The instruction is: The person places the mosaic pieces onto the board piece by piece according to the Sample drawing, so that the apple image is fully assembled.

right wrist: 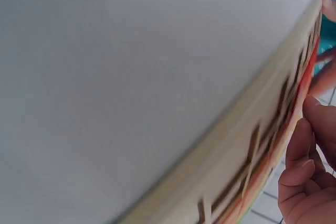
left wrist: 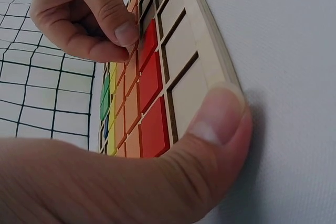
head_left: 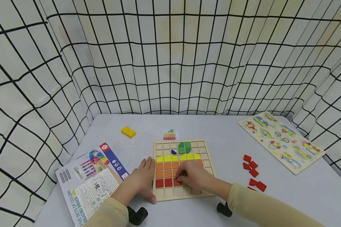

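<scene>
Red tile [head_left: 177, 182] partly under fingers [head_left: 184, 175]

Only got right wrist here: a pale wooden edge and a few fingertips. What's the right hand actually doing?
Observer: The right hand pinches a red square tile at the third cell of the red row in the square wooden grid board.
Operator: And the other one?
Observer: The left hand lies flat along the board's left edge, with its thumb pressed against the near corner.
Operator: Spare pieces?
Observer: Several loose red tiles lie on the grey table, to the right of the board.
</scene>
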Tool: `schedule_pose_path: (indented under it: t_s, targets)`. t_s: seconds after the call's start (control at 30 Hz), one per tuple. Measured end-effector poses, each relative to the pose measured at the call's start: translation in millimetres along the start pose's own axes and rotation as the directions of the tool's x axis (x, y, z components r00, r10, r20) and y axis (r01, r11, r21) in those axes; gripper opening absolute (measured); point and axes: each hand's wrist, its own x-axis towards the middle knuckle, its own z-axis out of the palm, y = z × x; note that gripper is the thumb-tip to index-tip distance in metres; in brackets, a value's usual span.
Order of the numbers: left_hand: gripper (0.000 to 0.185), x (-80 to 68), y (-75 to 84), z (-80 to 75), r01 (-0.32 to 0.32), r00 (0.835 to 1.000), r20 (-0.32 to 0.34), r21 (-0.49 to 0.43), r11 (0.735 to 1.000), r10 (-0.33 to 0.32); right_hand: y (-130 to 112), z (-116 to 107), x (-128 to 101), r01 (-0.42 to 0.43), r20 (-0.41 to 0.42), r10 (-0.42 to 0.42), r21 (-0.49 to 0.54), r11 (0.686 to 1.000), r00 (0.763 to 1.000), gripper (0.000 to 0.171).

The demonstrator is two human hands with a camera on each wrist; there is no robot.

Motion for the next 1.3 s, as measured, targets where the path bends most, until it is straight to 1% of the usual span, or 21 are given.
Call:
schedule_pose_path:
  t_s: [0.1,0.2,0.3,0.43,0.5,0.57,0.67,0.73,0.83,1.07,1.17,1.3]
  targets:
    - [0.128,0.5,0.5,0.4,0.000,1.000,0.002,-0.002,1.000,0.000,6.5,-8.3,-3.8,-0.030,-0.036,0.030,-0.005,1.000,0.999,0.008]
    - [0.128,0.8,1.0,-0.4,0.004,1.000,0.007,-0.001,1.000,-0.004,23.2,-24.3,-9.6,-0.075,-0.099,0.073,-0.016,0.997,0.992,0.003]
    - [0.129,0.7,1.2,-2.1,0.008,1.000,0.013,0.008,1.000,-0.008,51.8,-47.2,-18.3,-0.146,-0.162,0.139,-0.035,0.989,0.977,0.003]
    - [0.128,0.0,1.3,-4.1,0.008,1.000,0.017,0.017,1.000,-0.009,101.5,-82.8,-35.5,-0.245,-0.224,0.221,-0.089,0.965,0.949,0.010]
    - [0.128,-0.2,1.4,-4.6,0.008,1.000,0.019,0.019,1.000,-0.008,125.5,-99.2,-45.8,-0.295,-0.238,0.262,-0.113,0.949,0.935,0.014]
    - [0.128,-0.6,1.5,-4.7,0.007,1.000,0.021,0.018,1.000,-0.008,145.0,-113.3,-55.7,-0.340,-0.233,0.306,-0.122,0.932,0.923,0.019]
    - [0.128,-1.1,1.3,-4.2,0.006,1.000,0.023,0.021,1.000,-0.006,163.8,-127.4,-67.6,-0.389,-0.196,0.362,-0.126,0.913,0.911,0.024]
    - [0.128,-1.3,1.2,-3.8,0.006,1.000,0.022,0.022,1.000,-0.006,169.6,-132.9,-72.4,-0.405,-0.160,0.385,-0.118,0.907,0.909,0.028]
    - [0.128,-0.6,1.3,-2.8,0.003,1.000,0.018,0.022,1.000,-0.003,172.0,-136.6,-75.7,-0.416,-0.131,0.402,-0.112,0.902,0.906,0.029]
    - [0.128,0.2,0.9,-0.8,0.001,1.000,0.011,0.020,1.000,-0.001,170.6,-139.2,-77.0,-0.418,-0.100,0.407,-0.123,0.900,0.908,0.025]
    - [0.128,0.1,0.7,-0.4,0.002,1.000,0.008,0.019,1.000,-0.002,171.2,-138.1,-77.0,-0.414,-0.100,0.404,-0.123,0.902,0.909,0.024]
    - [0.128,0.0,0.9,-0.1,0.001,1.000,0.006,0.020,1.000,-0.001,170.2,-135.4,-77.2,-0.422,-0.128,0.408,-0.112,0.900,0.904,0.022]
